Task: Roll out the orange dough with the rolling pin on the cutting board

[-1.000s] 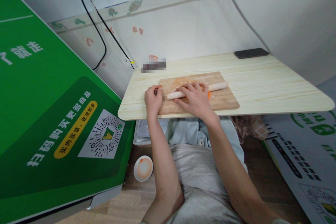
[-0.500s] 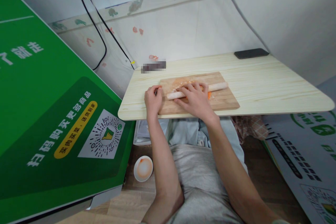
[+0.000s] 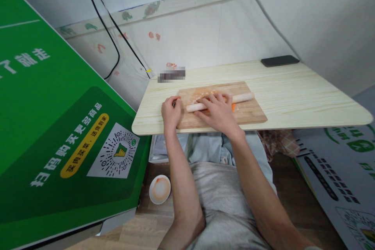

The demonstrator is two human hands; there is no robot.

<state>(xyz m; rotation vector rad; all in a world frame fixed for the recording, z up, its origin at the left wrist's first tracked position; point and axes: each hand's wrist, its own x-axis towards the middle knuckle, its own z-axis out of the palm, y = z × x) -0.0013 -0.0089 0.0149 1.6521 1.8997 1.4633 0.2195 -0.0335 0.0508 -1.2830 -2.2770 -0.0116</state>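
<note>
Pale rolling pin [image 3: 241,97] lies under the right hand [image 3: 217,110], fingers outstretched; left hand [image 3: 170,112] curls past the pin's end, grip unclear.

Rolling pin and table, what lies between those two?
In the head view, the wooden board lies between the rolling pin and the table; some orange material shows beside the pin.

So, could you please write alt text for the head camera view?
A person's right hand rests on a pale rolling pin over a wooden board bearing orange material; the left hand is by the board's left edge.
</note>
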